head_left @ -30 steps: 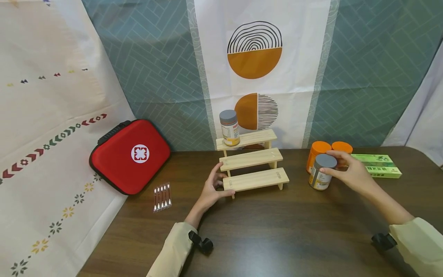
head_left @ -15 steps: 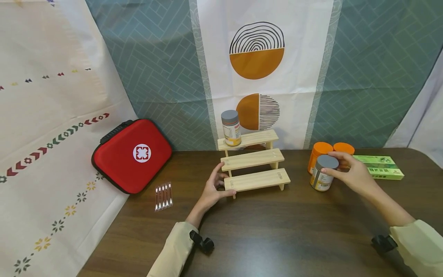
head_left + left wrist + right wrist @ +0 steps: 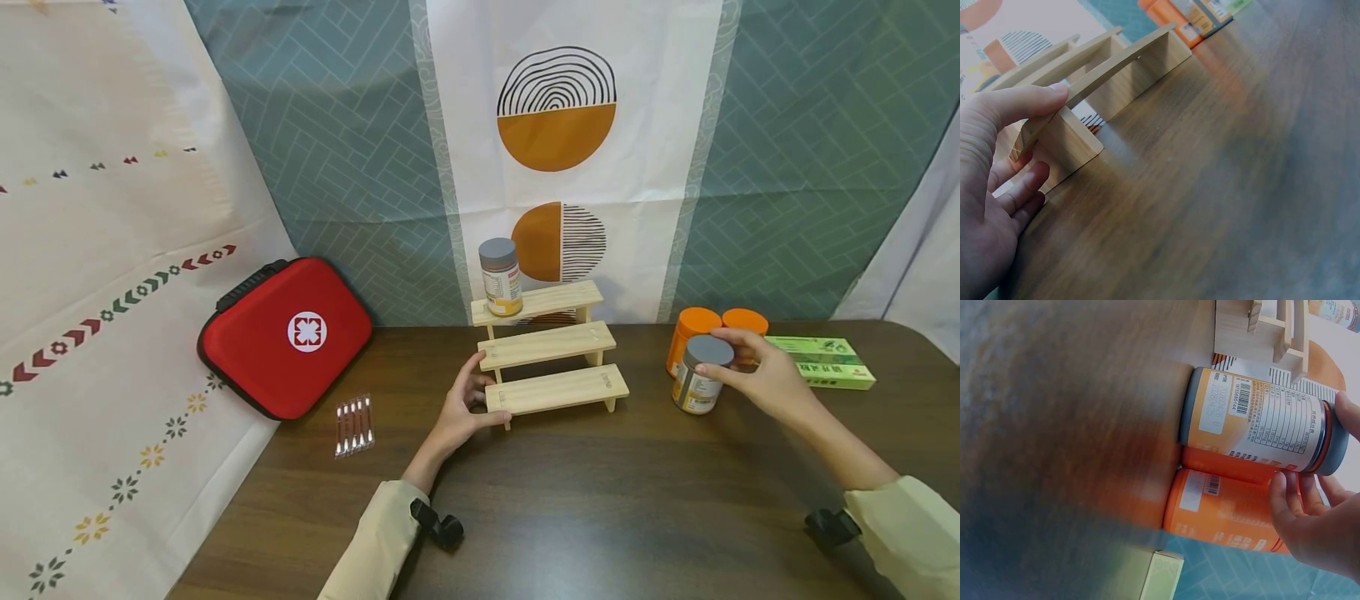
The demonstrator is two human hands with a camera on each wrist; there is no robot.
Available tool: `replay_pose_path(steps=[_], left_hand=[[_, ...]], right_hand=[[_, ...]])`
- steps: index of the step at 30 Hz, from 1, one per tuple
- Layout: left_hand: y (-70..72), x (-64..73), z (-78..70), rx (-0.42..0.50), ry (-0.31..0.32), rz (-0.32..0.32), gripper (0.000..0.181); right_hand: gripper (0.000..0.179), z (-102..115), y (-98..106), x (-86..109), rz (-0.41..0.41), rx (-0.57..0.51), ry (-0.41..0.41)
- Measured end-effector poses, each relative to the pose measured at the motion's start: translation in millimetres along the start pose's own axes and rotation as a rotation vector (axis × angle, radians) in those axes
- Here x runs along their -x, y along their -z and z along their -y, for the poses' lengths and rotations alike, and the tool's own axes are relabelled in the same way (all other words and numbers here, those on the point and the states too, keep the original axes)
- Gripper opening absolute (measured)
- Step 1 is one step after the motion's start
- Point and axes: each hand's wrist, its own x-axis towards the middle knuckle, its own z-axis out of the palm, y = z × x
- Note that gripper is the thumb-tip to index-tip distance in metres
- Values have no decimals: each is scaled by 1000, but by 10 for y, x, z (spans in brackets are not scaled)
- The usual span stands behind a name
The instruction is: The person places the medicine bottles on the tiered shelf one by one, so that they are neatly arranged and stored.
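My left hand (image 3: 463, 410) grips the left end of the lowest step of a three-tier wooden display stand (image 3: 558, 389); the left wrist view shows the thumb (image 3: 1029, 103) on top and fingers beneath. On the stand's top step stands a grey-lidded supplement bottle (image 3: 501, 279). At the right, my right hand (image 3: 765, 372) holds a second grey-lidded bottle (image 3: 697, 385) by its lid, thumb on one side and fingers on the other. This bottle (image 3: 1260, 422) stands upright on the table, its base at the wood. Two orange bottles (image 3: 692, 327) are right behind it, partly hidden by the hand.
A green box (image 3: 821, 362) lies right of the orange bottles. At the left, a red first-aid case (image 3: 288, 337) leans against the cloth, with a pack of swabs (image 3: 354, 427) on the dark wooden table (image 3: 570, 500) near it. Patterned cloth (image 3: 810, 167) hangs behind.
The head view has shifted slightly between the first frame and now. Both hands, the stand and the bottles keep their places relative to each other.
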Motion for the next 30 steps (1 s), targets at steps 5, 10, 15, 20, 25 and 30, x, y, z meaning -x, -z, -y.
replay_pose_path(steps=[5, 10, 15, 20, 25, 30], left_hand=[[-4, -2, -11, 4, 4, -2, 101], [-8, -5, -22, 7, 5, -5, 101], [-13, -6, -24, 10, 5, -9, 101], [-15, -4, -27, 10, 8, -10, 101], [-10, -6, -16, 9, -1, -9, 100], [-4, -3, 6, 8, -14, -9, 100]], right_hand=[[65, -5, 0, -8, -4, -1, 7], [64, 3, 1, -3, -13, 3, 8], [63, 27, 7, 9, -32, 4, 7], [63, 100, 18, -25, -43, -55, 15], [63, 248, 42, -80, -28, -58, 11], [61, 447, 25, -145, 10, -43, 23]])
